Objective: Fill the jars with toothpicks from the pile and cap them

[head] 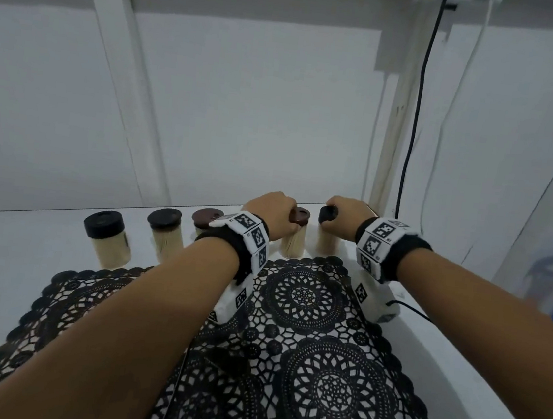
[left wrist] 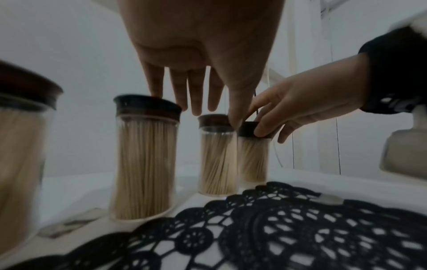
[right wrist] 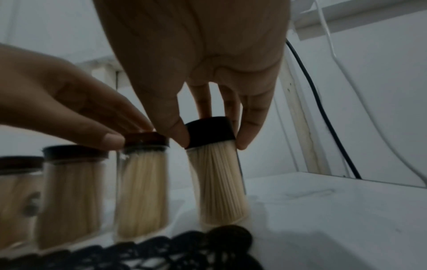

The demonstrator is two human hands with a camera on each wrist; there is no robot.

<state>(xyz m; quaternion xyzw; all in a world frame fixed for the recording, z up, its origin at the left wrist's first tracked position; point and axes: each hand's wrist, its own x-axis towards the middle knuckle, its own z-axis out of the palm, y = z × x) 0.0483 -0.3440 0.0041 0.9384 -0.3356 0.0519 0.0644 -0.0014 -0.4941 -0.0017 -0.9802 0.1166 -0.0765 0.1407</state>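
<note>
while two hands (head: 270, 208) touch caps, five filled jars (head: 111, 240) stand

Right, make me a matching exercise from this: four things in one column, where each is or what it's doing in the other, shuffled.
Things:
1. right hand
2. left hand
3. lace mat
4. black cable

States:
A. hangs down the wall
B. pinches the black cap on the rightmost jar
C. lies spread on the table
D. rests on the brown lid next to it

Pairs: 1-B, 2-D, 3-C, 4-A
</note>
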